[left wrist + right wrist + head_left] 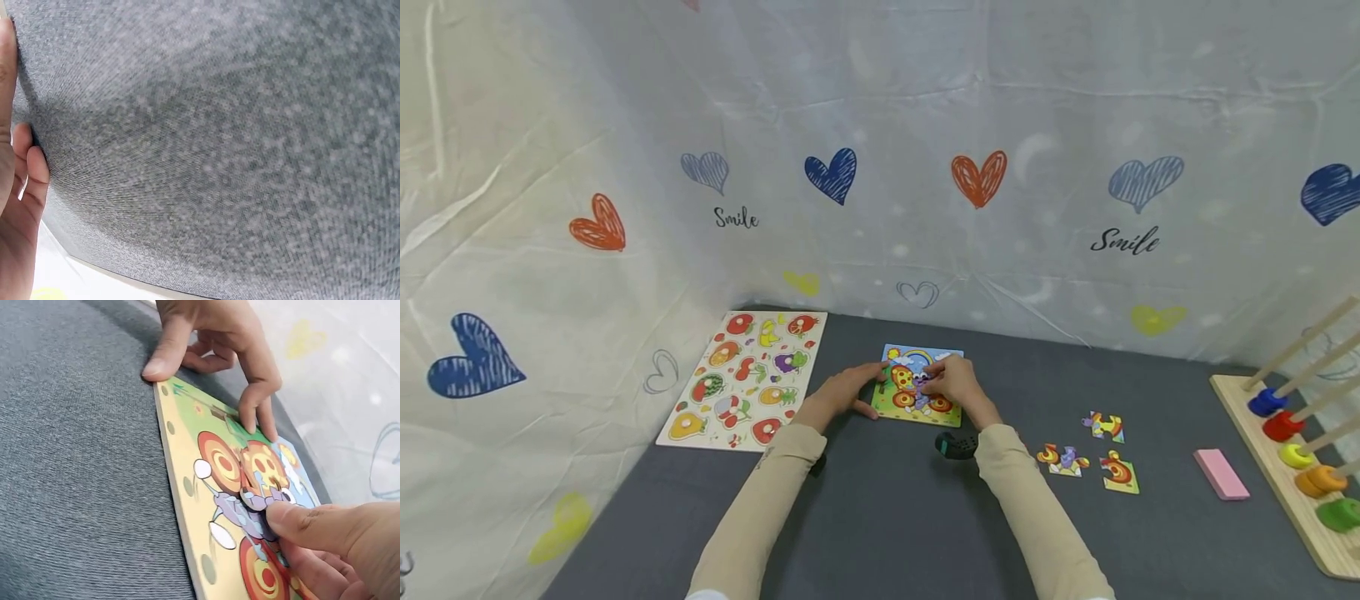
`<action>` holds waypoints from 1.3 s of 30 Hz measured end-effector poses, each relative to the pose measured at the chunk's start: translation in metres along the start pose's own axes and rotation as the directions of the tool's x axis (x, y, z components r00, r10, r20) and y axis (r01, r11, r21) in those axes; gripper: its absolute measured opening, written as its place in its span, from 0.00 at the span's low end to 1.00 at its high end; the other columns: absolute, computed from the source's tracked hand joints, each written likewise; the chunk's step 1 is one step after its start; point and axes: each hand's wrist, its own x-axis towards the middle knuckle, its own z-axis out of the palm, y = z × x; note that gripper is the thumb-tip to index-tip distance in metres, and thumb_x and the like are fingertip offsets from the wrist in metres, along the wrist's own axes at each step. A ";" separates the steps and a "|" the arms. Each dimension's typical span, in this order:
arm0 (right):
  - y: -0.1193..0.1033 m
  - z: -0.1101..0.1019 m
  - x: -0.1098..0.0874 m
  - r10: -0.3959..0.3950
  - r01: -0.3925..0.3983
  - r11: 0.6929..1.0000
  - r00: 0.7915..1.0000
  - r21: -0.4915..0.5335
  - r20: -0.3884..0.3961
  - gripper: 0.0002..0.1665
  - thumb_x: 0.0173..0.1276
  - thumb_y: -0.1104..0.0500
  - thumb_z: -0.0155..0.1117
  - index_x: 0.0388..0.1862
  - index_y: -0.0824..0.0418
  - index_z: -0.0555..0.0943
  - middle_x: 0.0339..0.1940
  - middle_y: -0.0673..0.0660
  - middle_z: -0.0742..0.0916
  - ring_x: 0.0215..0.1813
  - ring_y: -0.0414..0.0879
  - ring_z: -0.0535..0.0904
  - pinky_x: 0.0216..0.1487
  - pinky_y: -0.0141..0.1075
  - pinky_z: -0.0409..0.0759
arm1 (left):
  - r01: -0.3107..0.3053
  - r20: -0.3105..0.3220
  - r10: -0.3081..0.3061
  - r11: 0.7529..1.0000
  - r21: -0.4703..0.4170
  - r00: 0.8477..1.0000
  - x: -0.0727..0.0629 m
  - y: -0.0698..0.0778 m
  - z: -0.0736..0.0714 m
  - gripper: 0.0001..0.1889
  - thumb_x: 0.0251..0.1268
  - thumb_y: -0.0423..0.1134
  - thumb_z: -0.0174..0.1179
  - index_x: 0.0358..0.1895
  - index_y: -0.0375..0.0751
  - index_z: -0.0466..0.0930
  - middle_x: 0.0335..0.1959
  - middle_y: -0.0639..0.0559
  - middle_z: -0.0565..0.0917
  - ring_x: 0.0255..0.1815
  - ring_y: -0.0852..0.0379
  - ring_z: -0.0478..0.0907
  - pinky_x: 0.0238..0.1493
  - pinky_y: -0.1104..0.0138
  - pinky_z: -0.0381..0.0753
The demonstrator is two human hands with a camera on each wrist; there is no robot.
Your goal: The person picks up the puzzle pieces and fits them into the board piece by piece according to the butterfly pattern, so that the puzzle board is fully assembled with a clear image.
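Note:
A colourful jigsaw board [917, 421] with a cartoon butterfly lies at the far middle of the table. Along its left edge rests my left hand [838, 393], thumb at the near corner and fingertips farther up, as the right wrist view shows. My right hand [957, 385] pinches a puzzle piece [275, 495] with a purple cartoon head between thumb and fingers, over the butterfly's middle. The thumb and fingers partly cover this piece. In the left wrist view, only part of the left hand [22, 206] shows at the side, and the board is out of sight.
Loose puzzle pieces [1120, 473] lie right of the board. Farther right are a pink block [1221, 474] and a wooden peg stand [1262, 442] with coloured rings. A fruit puzzle board [700, 437] lies at the left. A heart-printed sheet [895, 250] hangs behind the table.

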 end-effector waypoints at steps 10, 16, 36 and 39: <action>0.002 0.006 -0.006 -0.016 0.021 0.996 0.998 0.090 -0.055 0.19 0.56 0.66 0.73 0.47 0.70 0.83 0.26 0.58 0.86 0.27 0.46 0.82 0.27 0.34 0.78 | 0.006 -0.002 -0.006 1.000 0.018 1.000 0.002 -0.002 0.001 0.41 0.47 0.47 0.73 0.69 0.48 0.66 0.70 0.52 0.67 0.72 0.48 0.60 0.66 0.47 0.64; 0.002 0.012 -0.010 -0.010 0.023 0.992 0.995 0.128 -0.101 0.20 0.56 0.67 0.72 0.49 0.70 0.83 0.25 0.58 0.86 0.24 0.43 0.79 0.24 0.32 0.75 | 0.008 -0.006 -0.008 1.000 0.018 1.000 -0.001 0.001 0.000 0.45 0.48 0.47 0.73 0.72 0.47 0.61 0.66 0.51 0.72 0.71 0.46 0.62 0.64 0.47 0.65; 0.012 0.021 -0.015 -0.031 0.079 0.970 0.978 0.229 -0.205 0.22 0.53 0.68 0.75 0.49 0.70 0.83 0.27 0.59 0.86 0.26 0.44 0.79 0.25 0.30 0.75 | 0.004 0.002 -0.004 0.999 0.035 1.000 0.001 -0.003 0.001 0.36 0.49 0.49 0.72 0.64 0.48 0.71 0.74 0.54 0.61 0.71 0.47 0.62 0.63 0.46 0.67; 0.012 0.020 -0.014 -0.024 0.071 0.970 0.979 0.231 -0.201 0.23 0.53 0.67 0.75 0.49 0.70 0.83 0.27 0.59 0.86 0.24 0.42 0.78 0.22 0.30 0.73 | 0.001 0.000 -0.001 0.999 0.039 1.000 0.002 -0.004 0.002 0.37 0.48 0.50 0.72 0.65 0.48 0.70 0.73 0.54 0.62 0.71 0.47 0.62 0.63 0.47 0.67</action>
